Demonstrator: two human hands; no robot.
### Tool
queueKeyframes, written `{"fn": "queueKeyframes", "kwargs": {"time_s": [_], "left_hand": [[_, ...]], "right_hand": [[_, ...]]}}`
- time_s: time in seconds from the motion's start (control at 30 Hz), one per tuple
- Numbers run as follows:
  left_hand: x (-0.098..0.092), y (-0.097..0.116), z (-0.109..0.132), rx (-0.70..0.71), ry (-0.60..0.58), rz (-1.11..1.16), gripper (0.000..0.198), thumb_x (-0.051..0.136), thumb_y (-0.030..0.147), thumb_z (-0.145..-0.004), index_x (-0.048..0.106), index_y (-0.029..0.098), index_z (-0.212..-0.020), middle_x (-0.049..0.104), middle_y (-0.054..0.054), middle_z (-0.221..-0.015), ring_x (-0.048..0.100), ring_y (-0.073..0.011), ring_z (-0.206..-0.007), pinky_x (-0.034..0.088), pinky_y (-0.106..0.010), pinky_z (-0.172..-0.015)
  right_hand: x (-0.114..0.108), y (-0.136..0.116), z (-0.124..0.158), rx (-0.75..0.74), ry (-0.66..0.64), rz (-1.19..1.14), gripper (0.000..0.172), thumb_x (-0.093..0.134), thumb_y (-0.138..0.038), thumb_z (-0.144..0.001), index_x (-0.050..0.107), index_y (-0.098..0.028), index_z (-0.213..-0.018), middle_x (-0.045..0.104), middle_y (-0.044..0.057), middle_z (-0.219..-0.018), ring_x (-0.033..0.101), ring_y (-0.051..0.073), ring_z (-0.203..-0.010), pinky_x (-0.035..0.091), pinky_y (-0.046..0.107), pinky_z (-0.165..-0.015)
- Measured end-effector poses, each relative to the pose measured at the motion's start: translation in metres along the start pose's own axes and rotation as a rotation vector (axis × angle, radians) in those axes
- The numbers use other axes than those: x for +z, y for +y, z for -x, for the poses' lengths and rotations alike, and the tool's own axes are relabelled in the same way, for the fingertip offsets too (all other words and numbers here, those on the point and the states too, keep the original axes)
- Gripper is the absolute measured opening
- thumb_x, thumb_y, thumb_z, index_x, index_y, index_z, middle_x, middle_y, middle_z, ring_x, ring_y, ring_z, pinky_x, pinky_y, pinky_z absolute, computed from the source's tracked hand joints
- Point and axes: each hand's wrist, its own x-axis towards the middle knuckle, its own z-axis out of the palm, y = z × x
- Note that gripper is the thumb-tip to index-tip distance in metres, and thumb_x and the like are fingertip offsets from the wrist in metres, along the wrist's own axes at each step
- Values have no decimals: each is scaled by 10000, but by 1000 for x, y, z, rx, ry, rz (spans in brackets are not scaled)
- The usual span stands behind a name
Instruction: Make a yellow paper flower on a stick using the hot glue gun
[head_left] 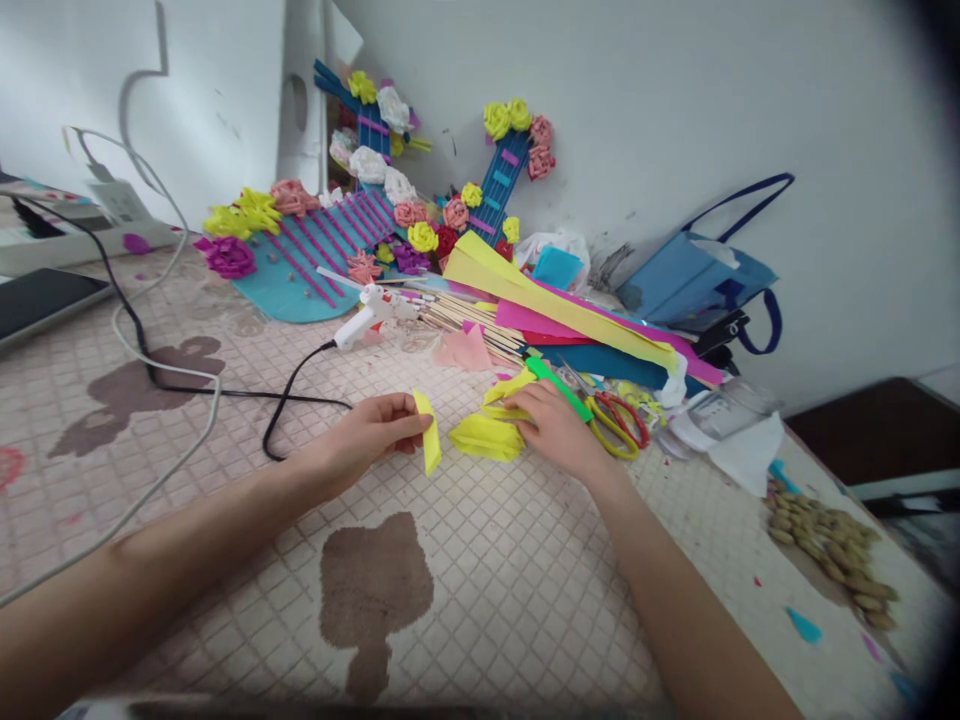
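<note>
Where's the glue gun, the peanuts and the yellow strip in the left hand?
Glue gun (372,309), head view: where handle meets body.
Peanuts (829,545), head view: middle of the pile.
Yellow paper strip (432,442), head view: its lower half.

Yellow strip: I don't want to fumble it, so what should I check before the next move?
1. Strip held in left hand: ok, pinched.
2. Yellow piece near right hand: ok, it lies by the fingers.
3. Glue gun apart from both hands: ok, it lies beyond them.
4. Glue gun cool: cannot tell.
5. Scissors well away from right hand: not ok, they lie close beside it.
</note>
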Motion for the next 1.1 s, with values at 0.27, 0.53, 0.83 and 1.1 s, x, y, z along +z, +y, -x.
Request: {"fn": "queueKeyframes", "kwargs": {"time_s": [0.27,0.53,0.83,1.1], "left_hand": [[-2,-2,-1,-2,-24,-4,227,698,349,-731,597,152,-782,595,4,-765,534,-99,-690,410,-241,-691],[7,7,9,136,-108,-41,174,681,336,-748,637,177,-805,635,-6,-826,562,-127,-743,431,-261,-718],[8,8,10,159,-72,-85,169,673,318,-742,638,160,-793,660,-18,-813,598,-158,-801,452,-307,-803],[6,7,9,136,-73,-131,188,683,327,-723,647,154,-786,668,-32,-798,605,-170,-774,464,-315,-763]], "right_hand": [[0,4,-3,81,96,-16,158,476,-127,-846,623,-183,-860,656,74,-902,549,230,-927,433,385,-847],[-11,-62,-4,372,162,-940,121,542,-313,-822,571,-197,-809,574,-9,-717,530,117,-609,442,242,-548],[-4,-90,-4,379,-53,-1206,187,560,-368,-835,581,-184,-805,539,-27,-673,482,86,-569,407,222,-523],[-2,-86,-2,364,-102,-1150,177,594,-354,-809,567,-180,-786,551,-26,-674,485,87,-550,411,220,-502]]}}
